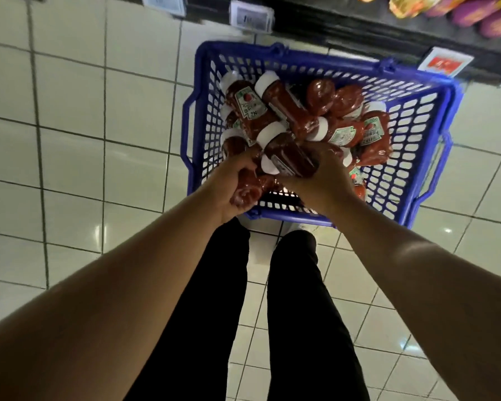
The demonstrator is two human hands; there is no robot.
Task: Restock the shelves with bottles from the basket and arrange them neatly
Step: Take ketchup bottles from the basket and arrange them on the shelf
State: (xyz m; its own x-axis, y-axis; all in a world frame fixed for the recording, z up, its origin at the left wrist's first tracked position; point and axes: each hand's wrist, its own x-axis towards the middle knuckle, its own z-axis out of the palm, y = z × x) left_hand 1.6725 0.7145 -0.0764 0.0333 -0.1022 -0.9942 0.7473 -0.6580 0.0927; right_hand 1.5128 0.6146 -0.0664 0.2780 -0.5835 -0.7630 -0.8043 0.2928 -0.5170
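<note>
A blue plastic basket (411,131) stands on the tiled floor, holding several red ketchup bottles with white caps, lying in a pile (344,123). My left hand (229,183) grips one red bottle (245,192) at the basket's near left corner, its base pointing toward me. My right hand (321,178) grips another bottle (287,151), white cap pointing away, just above the pile. Both hands are over the basket's near side.
A dark shelf edge (359,27) with price tags runs along the top, with colourful packets (475,13) at the top right. My legs in black trousers (295,314) stand just behind the basket. Pale floor tiles (70,111) stretch to the left.
</note>
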